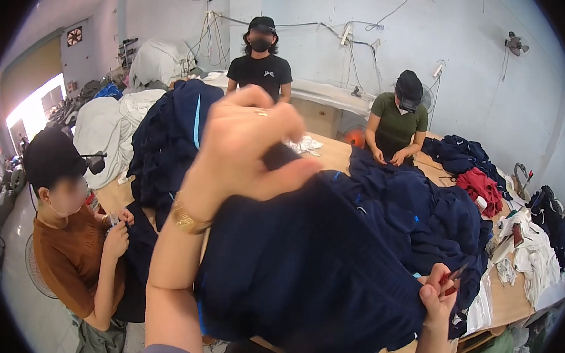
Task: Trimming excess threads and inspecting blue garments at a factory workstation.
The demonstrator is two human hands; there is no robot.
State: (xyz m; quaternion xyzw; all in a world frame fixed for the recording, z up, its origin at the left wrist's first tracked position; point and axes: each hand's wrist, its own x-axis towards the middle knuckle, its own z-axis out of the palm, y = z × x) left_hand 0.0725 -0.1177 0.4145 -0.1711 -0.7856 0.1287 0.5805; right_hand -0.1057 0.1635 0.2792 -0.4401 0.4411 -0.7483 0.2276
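Note:
A navy knit garment (301, 266) hangs stretched out in front of me, with a ribbed band along its right side. My left hand (245, 146), raised high and slightly blurred, has its fingers closed on the upper edge. Lower at the right, my right hand (436, 300) is closed around small thread snips (456, 280) with red handles, their blades pointing up and right. The same hand touches the garment's lower right corner. Behind the garment lies a heap of navy garments (420, 213) on the wooden table (332, 149).
A tall navy stack (163, 129) stands left. One person (70, 248) works at the left, another (260, 71) stands across the table, and a third (392, 124) handles navy cloth. Red cloth (478, 187) and white cloth (536, 255) lie at the right.

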